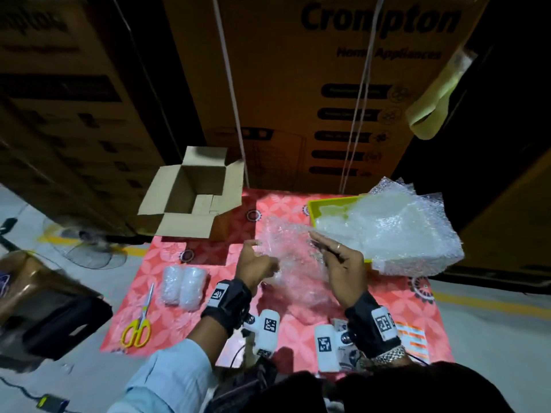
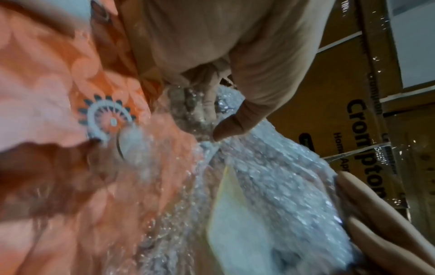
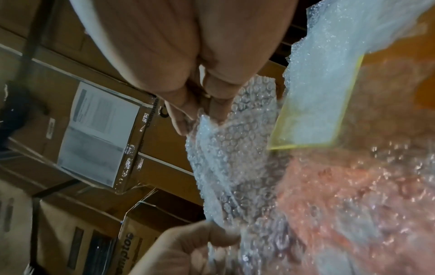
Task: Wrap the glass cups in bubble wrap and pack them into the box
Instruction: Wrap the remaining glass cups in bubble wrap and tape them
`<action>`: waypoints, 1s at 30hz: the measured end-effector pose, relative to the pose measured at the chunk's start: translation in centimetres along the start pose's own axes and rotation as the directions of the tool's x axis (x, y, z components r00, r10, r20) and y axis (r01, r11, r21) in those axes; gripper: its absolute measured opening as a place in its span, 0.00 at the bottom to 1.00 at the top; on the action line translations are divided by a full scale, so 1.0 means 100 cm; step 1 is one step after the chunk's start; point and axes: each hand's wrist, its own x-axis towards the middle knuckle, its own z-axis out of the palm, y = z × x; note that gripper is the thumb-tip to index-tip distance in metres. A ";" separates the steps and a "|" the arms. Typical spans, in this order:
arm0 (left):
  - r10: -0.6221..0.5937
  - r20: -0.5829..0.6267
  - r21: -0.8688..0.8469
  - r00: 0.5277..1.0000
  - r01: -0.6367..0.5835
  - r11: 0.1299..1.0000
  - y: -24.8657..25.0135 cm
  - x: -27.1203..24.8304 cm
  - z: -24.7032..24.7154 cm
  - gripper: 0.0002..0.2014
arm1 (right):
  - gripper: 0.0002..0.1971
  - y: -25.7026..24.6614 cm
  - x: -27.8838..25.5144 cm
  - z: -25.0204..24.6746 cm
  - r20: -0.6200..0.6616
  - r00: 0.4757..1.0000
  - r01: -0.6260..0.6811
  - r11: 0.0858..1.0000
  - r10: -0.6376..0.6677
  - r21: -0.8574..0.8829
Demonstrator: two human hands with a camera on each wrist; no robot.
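Both wrists, strapped with black bands, sit lowest in the head view, and from them the hands reach into one loose sheet (image 1: 293, 263) of bubble wrap held just above the red cloth (image 1: 396, 296). Left hand (image 1: 257, 263) pinches the sheet's left edge between thumb and curled fingers; the right wrist view shows that pinch plainly. Right hand (image 1: 340, 260) has its fingers straight and together, lying along the sheet's right edge; whether the thumb clamps underneath I cannot tell, though the sheet seems caught between the fingers in its own wrist view.

No bare cup is certain here. A curved glassy rim shows blurred under the sheet in the left wrist view, which may be a cup, but I would not swear to it. Two wrapped bundles (image 1: 184, 287) lie side by side left of the left hand, with scissors (image 1: 138, 320) just beside them. Behind, the box (image 1: 190, 195) stands open and looks empty. A yellow tray (image 1: 311, 210) at the right holds the spare wrap (image 1: 396, 228) heaped over it.

My guess is the sheet is being spread for another cup. Risks from here: the sheet hangs slack and uneven, so a cup rolled in it could end up thinly covered at one end. If a cup does lie beneath, dragging the sheet could roll it toward the cloth's edge. Unsecured bundles may unroll on the way to the box
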 end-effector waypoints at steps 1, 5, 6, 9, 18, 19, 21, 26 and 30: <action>0.025 0.000 0.023 1.000 -0.025 0.999 0.002 0.002 -0.016 0.22 | 0.23 0.000 -0.001 0.007 -0.031 0.999 -0.011 1.000 0.012 0.019; 0.102 0.121 0.182 0.987 -0.123 0.976 -0.002 0.016 -0.086 0.08 | 0.29 0.010 -0.015 0.029 -0.081 0.996 -0.029 0.999 0.031 0.021; 0.111 0.148 0.192 0.983 -0.139 0.972 -0.006 0.020 -0.102 0.06 | 0.33 0.013 -0.020 0.035 -0.083 0.996 -0.040 0.999 0.040 -0.005; 0.169 0.228 0.198 0.959 -0.216 0.956 -0.014 0.030 -0.140 0.07 | 0.39 0.026 -0.030 0.055 -0.066 0.988 -0.141 0.990 0.139 -0.015; 0.143 0.245 0.362 0.959 -0.228 0.904 -0.037 0.085 -0.187 0.13 | 0.45 0.075 -0.014 0.110 -0.073 0.920 -0.390 0.913 0.384 -0.115; 0.144 0.243 0.388 0.959 -0.232 0.892 -0.042 0.091 -0.187 0.13 | 0.48 0.081 -0.011 0.109 -0.066 0.920 -0.393 0.908 0.387 -0.147; 0.134 0.230 0.422 0.964 -0.223 0.879 -0.049 0.099 -0.186 0.12 | 0.53 0.093 -0.010 0.101 -0.054 0.907 -0.420 0.891 0.417 -0.174; 0.079 0.191 0.462 0.978 -0.161 0.872 -0.068 0.109 -0.185 0.08 | 0.41 0.118 -0.031 0.074 -0.203 0.835 -0.543 0.826 0.512 -0.151; 0.007 0.174 0.532 0.985 -0.100 0.841 -0.076 0.116 -0.182 0.05 | 0.27 0.130 -0.032 0.076 -0.088 0.728 -0.686 0.722 0.680 -0.094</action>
